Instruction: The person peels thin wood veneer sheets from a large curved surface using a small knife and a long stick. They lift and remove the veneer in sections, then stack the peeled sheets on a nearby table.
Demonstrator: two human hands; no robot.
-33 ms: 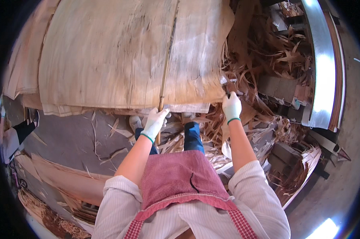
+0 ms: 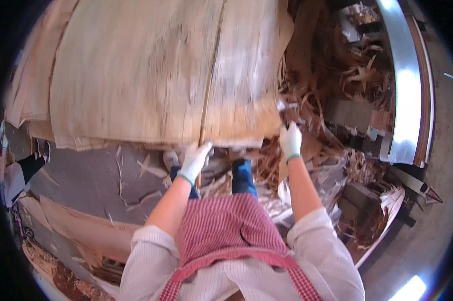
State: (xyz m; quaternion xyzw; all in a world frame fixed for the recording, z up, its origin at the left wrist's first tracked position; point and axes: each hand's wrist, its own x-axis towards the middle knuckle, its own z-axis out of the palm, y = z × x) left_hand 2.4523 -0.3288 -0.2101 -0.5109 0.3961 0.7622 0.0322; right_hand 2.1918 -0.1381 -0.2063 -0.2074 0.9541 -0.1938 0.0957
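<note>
A wide stack of pale wood veneer sheets (image 2: 131,75) lies in front of me, its near edge just beyond my hands. Across the top sheet runs a long thin stick (image 2: 210,83), pointing away from me. My left hand (image 2: 195,163), in a white glove with a green cuff, is closed around the stick's near end. My right hand (image 2: 290,142), gloved the same way, is closed on a small dark-handled tool (image 2: 286,124) beside the stack's near right corner. Most of that tool is hidden by the fingers, and blur hides its tip.
Torn veneer scraps (image 2: 306,95) pile up right of the stack and around my feet. Farther right stands a long shiny metal strip (image 2: 408,95). More veneer sheets (image 2: 86,215) lie at the lower left. Another person (image 2: 17,175) is at the far left edge.
Both hands and the sheet's near edge appear slightly lower in the picture. The picture has become blurrier. Each hand keeps its hold.
</note>
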